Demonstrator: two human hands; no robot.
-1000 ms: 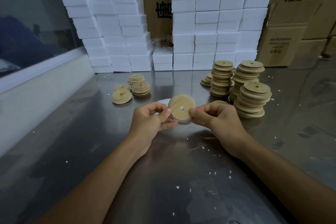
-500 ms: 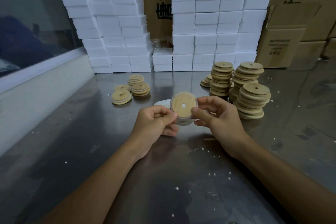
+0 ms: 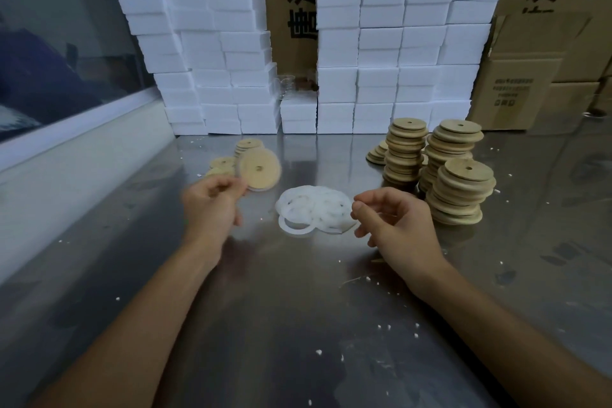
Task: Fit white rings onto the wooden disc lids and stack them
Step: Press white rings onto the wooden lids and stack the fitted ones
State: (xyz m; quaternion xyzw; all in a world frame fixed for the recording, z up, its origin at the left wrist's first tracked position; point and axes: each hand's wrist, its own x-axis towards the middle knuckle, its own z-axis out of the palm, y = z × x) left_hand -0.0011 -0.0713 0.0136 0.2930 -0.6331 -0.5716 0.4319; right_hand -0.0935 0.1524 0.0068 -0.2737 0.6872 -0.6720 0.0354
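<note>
Two hands up over the tabletop [image 3: 298, 325]: left hand [image 3: 212, 205] pinching a ringed wooden lid [image 3: 260, 168] by its edge at roughly 10 o'clock from the white rings pile [image 3: 314, 214], blurred, apparently heading for the small finished stacks [image 3: 231, 161] at 11 o'clock. Right hand [image 3: 397, 225] holding nothing, fingers loosely curled, just beside the pile at its 3 o'clock. Step in hand, by judgement: stacking the finished lid. Best practice: set down flat and centred on a low stack, hole over hole, ring seated all round first; release only once square, no dropping from height. Meanwhile right hand free to peel a single ring off the pile, since rings overlap and likely cling together. Counts: three tall unfinished stacks [image 3: 440, 172] at 2 o'clock, plus one low stack behind them; about three short finished stacks on the left, partly hidden by the held lid, exact number unclear. Rings: one heap, individual count not readable. White foam blocks [image 3: 397, 43] and cardboard boxes [image 3: 530, 83] walled up at 12 o'clock.
</note>
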